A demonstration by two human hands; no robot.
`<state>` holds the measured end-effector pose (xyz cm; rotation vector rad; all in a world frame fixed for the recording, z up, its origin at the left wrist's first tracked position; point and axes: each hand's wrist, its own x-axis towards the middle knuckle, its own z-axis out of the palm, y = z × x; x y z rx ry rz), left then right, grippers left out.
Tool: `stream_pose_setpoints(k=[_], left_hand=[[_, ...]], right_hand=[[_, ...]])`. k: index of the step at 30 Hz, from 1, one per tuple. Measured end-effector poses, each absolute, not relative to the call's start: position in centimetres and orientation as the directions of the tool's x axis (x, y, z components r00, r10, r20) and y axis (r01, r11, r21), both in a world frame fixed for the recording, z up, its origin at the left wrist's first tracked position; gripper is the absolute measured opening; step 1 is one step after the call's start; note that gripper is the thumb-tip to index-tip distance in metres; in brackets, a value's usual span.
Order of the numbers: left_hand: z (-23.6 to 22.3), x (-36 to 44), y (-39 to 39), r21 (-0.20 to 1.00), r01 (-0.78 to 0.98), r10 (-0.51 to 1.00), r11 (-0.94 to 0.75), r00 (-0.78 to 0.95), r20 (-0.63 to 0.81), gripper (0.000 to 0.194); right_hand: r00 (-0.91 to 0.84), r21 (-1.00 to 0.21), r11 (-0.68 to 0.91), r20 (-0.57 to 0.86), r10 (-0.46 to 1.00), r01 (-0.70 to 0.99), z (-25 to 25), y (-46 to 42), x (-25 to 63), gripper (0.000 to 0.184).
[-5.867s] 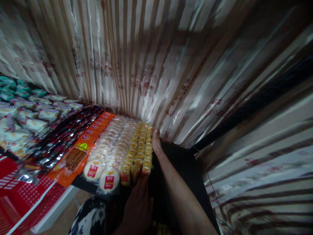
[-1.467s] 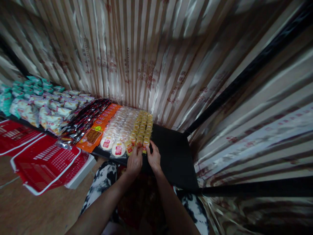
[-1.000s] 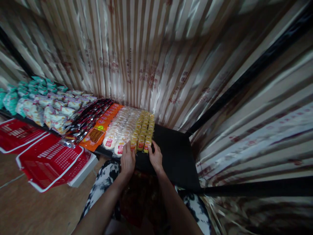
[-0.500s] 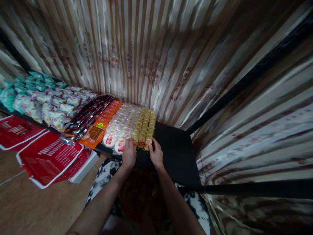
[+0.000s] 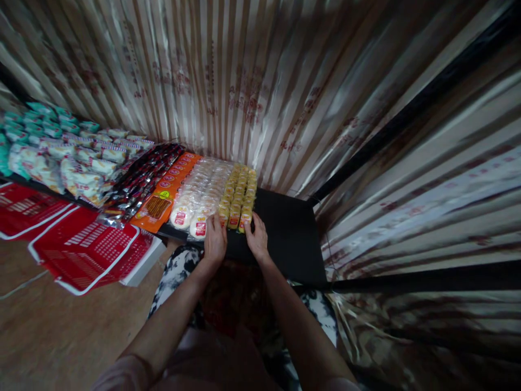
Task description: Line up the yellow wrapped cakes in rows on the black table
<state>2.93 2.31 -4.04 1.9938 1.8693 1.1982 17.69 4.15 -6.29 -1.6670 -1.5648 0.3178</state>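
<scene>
Several yellow wrapped snack packets [image 5: 238, 195] with red labels stand in close rows on the black shelf [image 5: 291, 233]. My left hand [image 5: 215, 239] touches the front left corner of these rows, its fingers stretched forward. On the other side, my right hand [image 5: 257, 236] lies against the front right packets with thumb and fingers apart. Neither hand is wrapped round a packet. Left of my left hand are rows of round white packaged snacks [image 5: 199, 225] in clear wrap, their front ones bearing red print. My left fingertips are partly hidden against the packets.
Further left lie an orange snack bag [image 5: 163, 195], dark shiny packets [image 5: 140, 182], white packets [image 5: 85, 176] and green packets [image 5: 43, 127]. Red baskets [image 5: 95, 255] with white handles stand below on the floor. A striped plastic sheet [image 5: 228, 81] hangs behind, with black frame bars [image 5: 386, 114] at right.
The view has shifted, so the shelf sits slightly higher in it. Both hands stay at the front of the yellow packets, with little change in their grip.
</scene>
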Motion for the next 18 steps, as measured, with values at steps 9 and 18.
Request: stream_pose_setpoints(k=[9,18], left_hand=[[-3.9,2.3,-3.0,0.559,0.750,0.906,-0.354,0.127,0.403,0.033],[-10.6,4.1,-10.8,0.637,0.760,0.878,-0.130,0.387,-0.283,0.032]], right_hand=[[0.279,-0.779,0.176,0.411,0.868,0.602,-4.5,3.1,17.2,0.058],[-0.012,-0.682,0.095,0.127,0.992,0.725,-4.9,-7.8,16.7,0.034]])
